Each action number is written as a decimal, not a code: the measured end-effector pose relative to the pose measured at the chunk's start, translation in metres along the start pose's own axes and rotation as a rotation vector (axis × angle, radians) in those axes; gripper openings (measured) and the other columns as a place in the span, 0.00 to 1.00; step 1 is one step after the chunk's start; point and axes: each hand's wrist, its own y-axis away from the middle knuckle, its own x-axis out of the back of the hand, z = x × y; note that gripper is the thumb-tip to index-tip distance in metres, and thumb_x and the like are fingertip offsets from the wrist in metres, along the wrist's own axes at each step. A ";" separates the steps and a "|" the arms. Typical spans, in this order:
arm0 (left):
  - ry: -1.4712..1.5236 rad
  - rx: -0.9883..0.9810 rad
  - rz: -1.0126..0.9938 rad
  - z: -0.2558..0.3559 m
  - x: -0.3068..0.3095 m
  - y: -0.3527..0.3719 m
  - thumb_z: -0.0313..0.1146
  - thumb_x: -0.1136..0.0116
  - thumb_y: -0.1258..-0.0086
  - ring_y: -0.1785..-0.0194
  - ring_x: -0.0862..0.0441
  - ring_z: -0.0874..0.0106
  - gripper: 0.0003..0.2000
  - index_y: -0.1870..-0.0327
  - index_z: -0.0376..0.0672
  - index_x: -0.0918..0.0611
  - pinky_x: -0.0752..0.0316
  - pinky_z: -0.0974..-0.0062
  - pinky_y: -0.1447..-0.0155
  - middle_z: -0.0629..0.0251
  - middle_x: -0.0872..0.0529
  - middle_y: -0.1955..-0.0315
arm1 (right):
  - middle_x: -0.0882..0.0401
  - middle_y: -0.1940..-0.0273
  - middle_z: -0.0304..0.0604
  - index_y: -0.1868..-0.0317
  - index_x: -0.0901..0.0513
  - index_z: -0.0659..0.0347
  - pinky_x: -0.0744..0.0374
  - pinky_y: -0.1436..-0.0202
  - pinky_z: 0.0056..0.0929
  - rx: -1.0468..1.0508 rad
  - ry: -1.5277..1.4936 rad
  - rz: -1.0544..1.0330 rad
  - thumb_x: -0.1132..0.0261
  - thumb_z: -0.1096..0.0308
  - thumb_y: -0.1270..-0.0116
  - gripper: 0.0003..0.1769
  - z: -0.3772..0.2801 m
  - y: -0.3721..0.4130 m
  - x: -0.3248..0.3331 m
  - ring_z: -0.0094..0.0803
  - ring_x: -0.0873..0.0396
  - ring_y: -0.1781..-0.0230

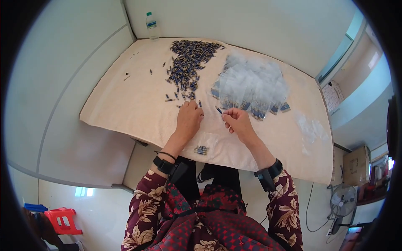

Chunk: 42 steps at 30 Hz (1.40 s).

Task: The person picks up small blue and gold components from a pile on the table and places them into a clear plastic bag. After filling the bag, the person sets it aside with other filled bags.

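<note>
My right hand [237,122] pinches a small dark blue piece [219,110] with a metallic tip, above the cloth-covered table. My left hand [189,119] is at the near end of the loose pile, its fingers curled down; what they hold, if anything, is hidden. The large pile of small blue and brass-coloured pieces [186,62] spreads away behind it. Near the table's front edge, between my wrists, lies a clear bag [202,149] with several such pieces inside. A heap of filled clear bags [253,81] lies beyond my right hand.
A water bottle [151,26] stands at the back left. Flat clear bags [312,131] lie on the right of the table [125,100]. A red stool [63,221] is on the floor at left; a fan [343,201] and a cardboard box [356,166] are at right.
</note>
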 end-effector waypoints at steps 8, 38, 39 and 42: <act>0.851 0.421 0.021 0.055 0.023 0.010 0.26 0.37 0.37 0.69 0.25 0.78 0.03 0.67 0.38 0.18 0.30 0.80 0.64 0.70 0.21 0.73 | 0.25 0.77 0.33 0.64 0.21 0.63 0.34 0.83 0.15 0.016 -0.291 0.061 0.36 0.71 0.35 0.05 -0.009 0.055 -0.005 0.15 0.31 0.82; 1.125 0.264 -0.108 0.101 0.028 0.020 0.24 0.41 0.31 0.68 0.21 0.82 0.04 0.59 0.36 0.18 0.27 0.86 0.67 0.68 0.15 0.67 | 0.20 0.73 0.36 0.68 0.19 0.65 0.30 0.79 0.17 0.637 0.531 0.358 0.33 0.74 0.37 0.04 -0.040 0.104 0.002 0.18 0.24 0.77; 1.150 0.258 -0.107 0.103 0.027 0.022 0.25 0.41 0.31 0.68 0.21 0.83 0.04 0.59 0.37 0.18 0.27 0.86 0.68 0.68 0.16 0.68 | 0.20 0.74 0.38 0.69 0.19 0.65 0.30 0.79 0.19 0.630 0.528 0.338 0.32 0.74 0.38 0.04 -0.039 0.104 -0.001 0.20 0.23 0.77; 1.195 0.305 -0.138 0.104 0.034 0.025 0.25 0.42 0.30 0.69 0.21 0.83 0.03 0.60 0.37 0.19 0.27 0.86 0.69 0.69 0.16 0.70 | 0.20 0.75 0.38 0.69 0.19 0.65 0.30 0.79 0.19 0.572 0.481 0.290 0.32 0.73 0.38 0.05 -0.036 0.102 -0.005 0.18 0.24 0.77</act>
